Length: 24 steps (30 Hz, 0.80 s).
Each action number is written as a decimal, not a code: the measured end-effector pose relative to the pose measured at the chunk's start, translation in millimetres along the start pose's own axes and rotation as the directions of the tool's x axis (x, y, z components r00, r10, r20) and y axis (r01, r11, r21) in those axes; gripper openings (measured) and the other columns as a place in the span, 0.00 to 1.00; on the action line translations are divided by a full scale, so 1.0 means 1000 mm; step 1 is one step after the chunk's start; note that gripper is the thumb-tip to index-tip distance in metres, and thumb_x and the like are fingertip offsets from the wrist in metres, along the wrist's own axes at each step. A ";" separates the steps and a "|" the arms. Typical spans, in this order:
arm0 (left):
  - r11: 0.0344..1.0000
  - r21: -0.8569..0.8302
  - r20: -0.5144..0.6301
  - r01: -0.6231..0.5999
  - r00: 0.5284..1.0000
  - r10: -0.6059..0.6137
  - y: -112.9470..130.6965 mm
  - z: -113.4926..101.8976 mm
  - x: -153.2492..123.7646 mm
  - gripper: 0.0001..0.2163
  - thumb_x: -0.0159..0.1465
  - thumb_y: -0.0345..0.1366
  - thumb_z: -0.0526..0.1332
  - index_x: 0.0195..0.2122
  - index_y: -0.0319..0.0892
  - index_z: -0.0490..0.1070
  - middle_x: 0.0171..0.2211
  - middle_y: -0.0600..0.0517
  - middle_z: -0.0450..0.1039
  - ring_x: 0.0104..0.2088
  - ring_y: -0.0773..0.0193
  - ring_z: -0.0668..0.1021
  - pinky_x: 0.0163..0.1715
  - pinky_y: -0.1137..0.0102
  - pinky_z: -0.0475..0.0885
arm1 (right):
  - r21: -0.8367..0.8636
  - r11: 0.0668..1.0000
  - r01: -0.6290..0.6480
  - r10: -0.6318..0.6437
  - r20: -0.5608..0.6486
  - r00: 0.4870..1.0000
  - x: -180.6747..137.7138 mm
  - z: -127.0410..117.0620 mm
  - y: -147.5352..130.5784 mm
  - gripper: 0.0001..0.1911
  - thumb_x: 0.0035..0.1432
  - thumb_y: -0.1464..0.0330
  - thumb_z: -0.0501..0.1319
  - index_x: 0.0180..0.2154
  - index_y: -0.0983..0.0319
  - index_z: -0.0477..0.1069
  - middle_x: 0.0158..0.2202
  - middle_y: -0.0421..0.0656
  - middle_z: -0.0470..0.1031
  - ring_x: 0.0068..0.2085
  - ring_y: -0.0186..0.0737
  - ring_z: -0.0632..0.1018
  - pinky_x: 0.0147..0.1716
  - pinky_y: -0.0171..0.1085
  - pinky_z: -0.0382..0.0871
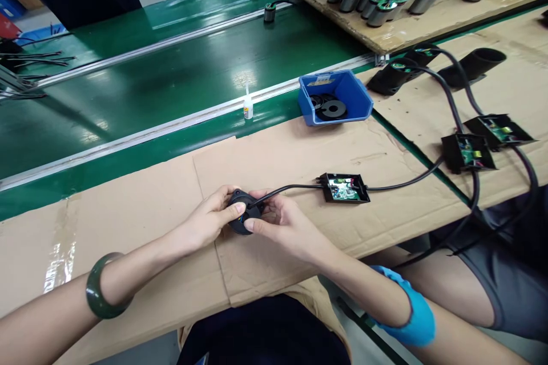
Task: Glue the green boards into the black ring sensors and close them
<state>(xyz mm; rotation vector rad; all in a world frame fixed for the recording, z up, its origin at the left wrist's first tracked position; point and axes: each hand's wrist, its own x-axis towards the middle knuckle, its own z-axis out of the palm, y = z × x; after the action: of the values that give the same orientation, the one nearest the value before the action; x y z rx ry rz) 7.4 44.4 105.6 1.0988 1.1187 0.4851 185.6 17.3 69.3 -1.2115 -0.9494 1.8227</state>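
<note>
Both my hands meet at the middle of the cardboard-covered bench (141, 205). My left hand (209, 219) grips a small round black part (242, 211) from the left, thumb pressed on its top. My right hand (282, 225) pinches the same part from the right, fingers curled round it. A black cable (291, 187) runs from the part to an open black box with a green circuit board (345, 188). A green bangle (100, 288) sits on my left wrist and a blue sleeve (411, 313) on my right forearm.
A blue bin (338, 88) holding black rings stands at the bench's far edge, a small glue bottle (248, 107) beside it. Two more open boxes (468, 151) with cables lie right. Cylindrical parts (377, 3) fill a far board. Another person's leg (471, 291) is at right. A green conveyor (171, 68) runs behind.
</note>
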 end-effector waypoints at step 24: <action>0.988 -0.016 0.015 -0.151 0.988 0.152 -0.016 0.004 -0.019 0.21 0.61 0.47 0.65 0.50 0.42 0.62 0.48 0.45 0.68 0.53 0.53 0.72 0.52 0.61 0.67 | -0.079 0.987 0.143 -0.143 0.008 0.990 -0.014 0.007 0.014 0.25 0.46 0.66 0.69 0.47 0.58 0.66 0.48 0.48 0.74 0.49 0.52 0.76 0.48 0.50 0.71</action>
<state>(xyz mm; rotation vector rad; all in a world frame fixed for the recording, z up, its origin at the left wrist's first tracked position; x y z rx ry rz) 0.5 20.9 100.3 1.1778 1.0199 0.6017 180.7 -2.8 64.5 -1.1585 -1.0905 1.6881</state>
